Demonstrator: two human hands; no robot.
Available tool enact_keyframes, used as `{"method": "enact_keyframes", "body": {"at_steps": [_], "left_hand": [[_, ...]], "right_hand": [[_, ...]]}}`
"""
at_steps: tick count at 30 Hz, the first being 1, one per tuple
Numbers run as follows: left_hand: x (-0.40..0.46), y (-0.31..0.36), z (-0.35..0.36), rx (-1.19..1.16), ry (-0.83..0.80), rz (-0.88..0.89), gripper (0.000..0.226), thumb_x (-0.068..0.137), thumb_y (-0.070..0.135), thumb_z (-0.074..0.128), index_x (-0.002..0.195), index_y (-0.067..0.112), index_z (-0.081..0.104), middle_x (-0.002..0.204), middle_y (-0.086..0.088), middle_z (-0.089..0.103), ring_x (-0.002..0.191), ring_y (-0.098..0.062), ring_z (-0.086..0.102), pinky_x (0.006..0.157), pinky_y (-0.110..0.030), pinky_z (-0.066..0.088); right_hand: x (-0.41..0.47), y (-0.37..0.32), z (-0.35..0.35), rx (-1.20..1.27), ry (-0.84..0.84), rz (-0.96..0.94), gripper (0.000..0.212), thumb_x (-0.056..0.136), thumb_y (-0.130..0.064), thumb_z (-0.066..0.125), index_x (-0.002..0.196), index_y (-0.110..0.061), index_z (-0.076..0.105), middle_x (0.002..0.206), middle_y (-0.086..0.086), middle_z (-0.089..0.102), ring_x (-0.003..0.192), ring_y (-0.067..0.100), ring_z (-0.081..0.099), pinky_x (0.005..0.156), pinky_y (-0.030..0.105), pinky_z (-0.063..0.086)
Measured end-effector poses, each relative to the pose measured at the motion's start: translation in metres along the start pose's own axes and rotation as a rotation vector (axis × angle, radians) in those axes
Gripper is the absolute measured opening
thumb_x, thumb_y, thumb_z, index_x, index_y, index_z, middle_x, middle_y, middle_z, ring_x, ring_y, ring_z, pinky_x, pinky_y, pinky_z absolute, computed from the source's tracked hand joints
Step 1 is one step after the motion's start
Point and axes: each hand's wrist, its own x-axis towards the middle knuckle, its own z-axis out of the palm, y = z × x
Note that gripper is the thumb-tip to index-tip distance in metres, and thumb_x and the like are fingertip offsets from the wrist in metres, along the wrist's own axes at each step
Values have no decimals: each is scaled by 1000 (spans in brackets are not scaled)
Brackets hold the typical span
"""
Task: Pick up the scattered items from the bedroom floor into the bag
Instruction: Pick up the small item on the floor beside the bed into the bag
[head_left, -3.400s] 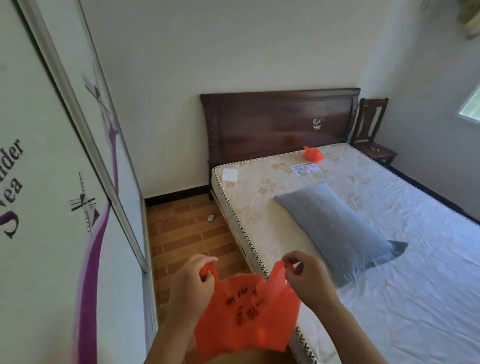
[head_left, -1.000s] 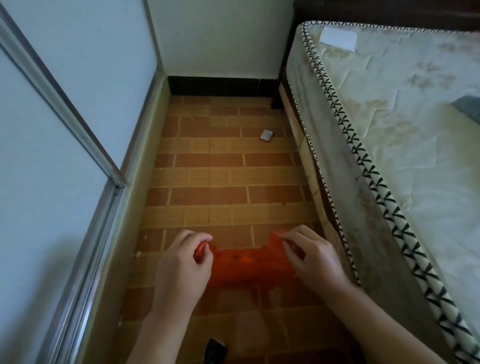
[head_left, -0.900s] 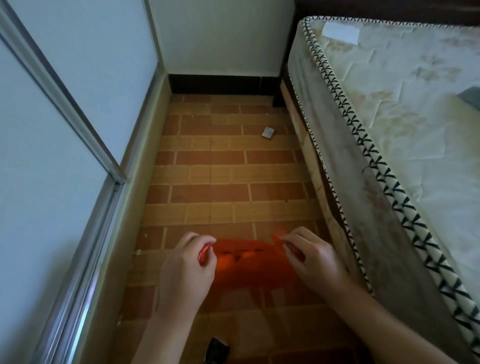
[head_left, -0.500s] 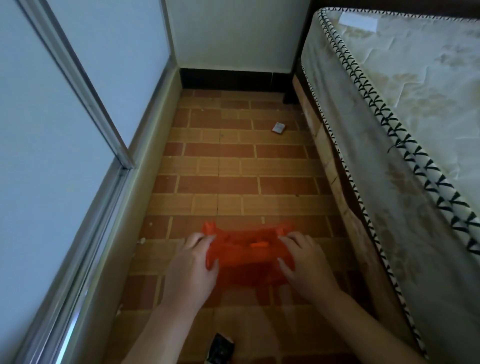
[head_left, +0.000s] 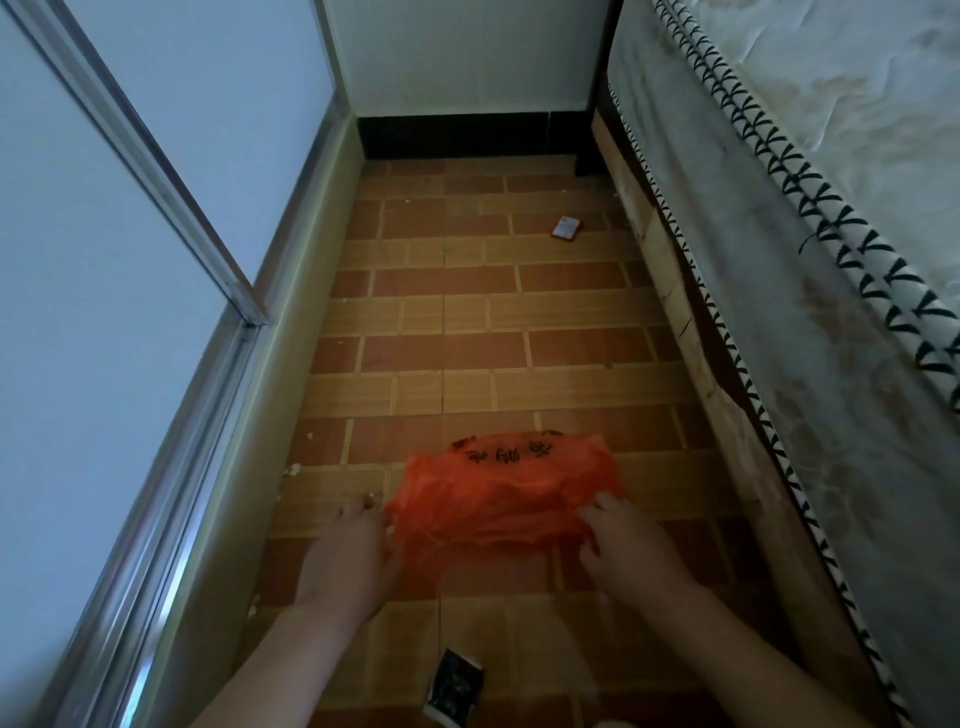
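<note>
Orange plastic bag (head_left: 506, 493) w/ black writing lies crumpled flat on brick-pattern floor (head_left: 467, 322). Small white packet (head_left: 567, 227) on floor far ahead, nr bed side. Dark-printed packet (head_left: 453, 687) on floor nearest camera.

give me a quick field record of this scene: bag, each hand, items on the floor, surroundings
bag: orange plastic bag lying on the tiled floor, black writing at its far edge
left hand: left hand at the bag's left edge; grip unclear
right hand: right hand touching the bag's right edge; grip unclear
items: small white packet far ahead near the bed; dark packet between the forearms
surroundings: mattress on the right, sliding door on the left
</note>
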Motion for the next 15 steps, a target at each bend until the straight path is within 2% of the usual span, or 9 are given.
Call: {"method": "enact_keyframes", "body": {"at_steps": [2,3,4,6,9,11,13,15], "left_hand": [[3,14,-13,-8,114,49,22,99,41,59,105,27,75,133,0,59,123,-21,56,89,-34,58],[4,24,-20,-13,173,91,18,97,39,62,98,26,75,129,0,61,121,-22,58,89,-36,58],[3,33,-26,-4,218,136,15,95,37,65,97,26,75,127,1,61,120,-21,58,90,-37,57],[2,52,-31,40,260,218,16,91,34,70,104,25,74,132,1,59,123,-22,56,95,-39,55],[1,73,-23,76,239,388,28,86,32,72,113,24,71,139,-5,58,132,-29,51,103,-50,52],[2,83,-14,108,201,505,41,82,36,70,122,24,67,139,-6,58,135,-28,47,108,-54,49],[6,88,-3,183,124,565,56,80,44,71,131,23,62,143,-7,57,140,-29,47,111,-57,47],[11,93,6,268,1,565,66,84,49,69,142,23,53,154,-10,48,150,-32,38,117,-62,37]], "right_hand": [[2,-12,-15,37,230,-82,16,86,-26,55,95,-23,68,100,-6,60,95,18,61,77,34,52],[3,-19,-23,81,339,-139,11,86,-23,58,91,-21,67,96,-6,60,91,16,61,73,32,52],[5,-24,-32,131,420,-196,9,86,-19,62,93,-20,68,97,-6,61,91,15,60,73,30,51],[14,-29,-46,193,478,-287,18,87,-17,68,104,-18,70,108,-5,62,100,14,59,84,30,50],[40,-27,-56,161,411,-317,42,87,-34,71,127,-23,65,131,-2,58,122,19,54,100,40,45],[61,-28,-58,160,348,-330,53,89,-47,66,136,-26,59,141,-3,54,132,19,49,107,42,40],[83,-30,-59,117,292,-350,59,92,-57,58,143,-29,54,148,-4,50,138,18,44,111,40,33],[100,-29,-54,76,169,-345,64,95,-64,51,150,-31,47,156,-6,43,146,18,35,118,41,25]]}}
